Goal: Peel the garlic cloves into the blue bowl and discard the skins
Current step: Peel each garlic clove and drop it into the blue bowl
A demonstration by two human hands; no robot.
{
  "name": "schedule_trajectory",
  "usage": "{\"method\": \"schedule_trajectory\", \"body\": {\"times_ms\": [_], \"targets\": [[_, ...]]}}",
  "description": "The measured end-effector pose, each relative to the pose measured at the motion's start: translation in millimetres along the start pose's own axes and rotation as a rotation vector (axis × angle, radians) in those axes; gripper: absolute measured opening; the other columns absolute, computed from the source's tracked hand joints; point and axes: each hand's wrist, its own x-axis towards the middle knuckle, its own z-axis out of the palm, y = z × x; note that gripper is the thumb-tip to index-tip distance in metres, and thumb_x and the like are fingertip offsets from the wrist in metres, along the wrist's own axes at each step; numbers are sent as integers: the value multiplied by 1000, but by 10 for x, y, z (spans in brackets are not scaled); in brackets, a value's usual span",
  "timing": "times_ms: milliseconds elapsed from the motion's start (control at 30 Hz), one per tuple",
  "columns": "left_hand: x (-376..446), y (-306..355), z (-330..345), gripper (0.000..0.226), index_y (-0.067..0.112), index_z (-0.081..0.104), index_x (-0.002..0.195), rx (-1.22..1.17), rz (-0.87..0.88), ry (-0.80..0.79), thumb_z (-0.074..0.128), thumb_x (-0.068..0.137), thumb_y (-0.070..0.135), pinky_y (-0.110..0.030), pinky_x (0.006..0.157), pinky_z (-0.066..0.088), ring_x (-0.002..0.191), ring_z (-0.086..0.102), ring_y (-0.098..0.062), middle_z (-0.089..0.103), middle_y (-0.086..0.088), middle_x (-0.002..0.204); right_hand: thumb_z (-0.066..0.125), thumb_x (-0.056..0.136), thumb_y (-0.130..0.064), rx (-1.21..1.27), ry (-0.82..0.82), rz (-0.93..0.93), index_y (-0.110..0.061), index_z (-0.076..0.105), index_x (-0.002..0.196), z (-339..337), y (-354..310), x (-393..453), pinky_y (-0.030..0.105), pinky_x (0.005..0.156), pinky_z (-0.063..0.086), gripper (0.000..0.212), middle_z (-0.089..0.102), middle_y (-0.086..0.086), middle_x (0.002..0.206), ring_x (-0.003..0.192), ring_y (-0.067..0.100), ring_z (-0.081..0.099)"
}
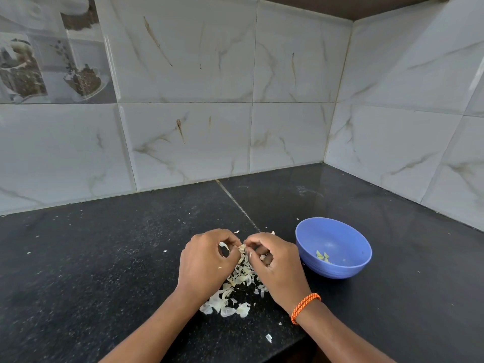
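My left hand [207, 260] and my right hand [277, 265] meet over the black counter, fingers curled. Between their fingertips they pinch a small garlic clove [242, 248] with pale skin on it. Under and in front of the hands lies a heap of white garlic skins [233, 294]. A blue bowl [334, 247] stands just right of my right hand, tilted towards me. In it lie a few peeled cloves [322, 256]. An orange band is on my right wrist.
The black stone counter [104, 258] ends at its front edge near the lower right. Tiled walls [392, 142] close it off behind and to the right, forming a corner. Stray skin flakes [268, 337] lie scattered on the counter.
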Motion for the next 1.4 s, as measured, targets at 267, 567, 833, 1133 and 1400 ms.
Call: {"method": "schedule_trajectory", "body": {"times_ms": [267, 567, 833, 1133, 1400], "targets": [[10, 21, -23, 13, 39, 75, 79, 7, -16, 35, 76, 88, 29, -21, 53, 39, 58, 62, -1, 71, 28, 78, 77, 94, -11, 17, -16, -26, -23, 75, 102, 18, 4, -7, 14, 63, 51, 14, 72, -16, 95, 83, 8, 71], [8, 58, -26, 17, 36, 78, 78, -121, -51, 1, 80, 88, 22, -14, 48, 34, 46, 54, -3, 66, 30, 65, 76, 94, -4, 125, -5, 41, -16, 76, 95, 1, 12, 4, 24, 72, 62, 12, 75, -12, 89, 84, 10, 76], [8, -20, 20, 18, 34, 74, 85, -266, -75, -84, 74, 97, 22, -48, 53, 53, 49, 60, -29, 65, 18, 60, 72, 96, -3, 218, 2, 179, -23, 77, 101, -1, 22, 11, 34, 64, 64, 21, 75, -7, 82, 73, 18, 75], [17, -66, 38, 2, 43, 78, 96, -271, -12, -104, 76, 95, 44, -46, 64, 59, 60, 62, -10, 75, 20, 102, 78, 93, -12, 55, 40, 115, -25, 77, 102, -23, -3, 26, 12, 62, 51, 16, 74, -17, 87, 80, 10, 72], [38, -62, 21, 10, 42, 79, 84, -259, -52, -69, 86, 90, 38, -34, 58, 52, 57, 64, -3, 77, 19, 91, 77, 94, -9, -52, 78, 27, -27, 74, 97, -25, 2, 22, 12, 64, 48, 19, 67, -16, 94, 83, 11, 68]]}}
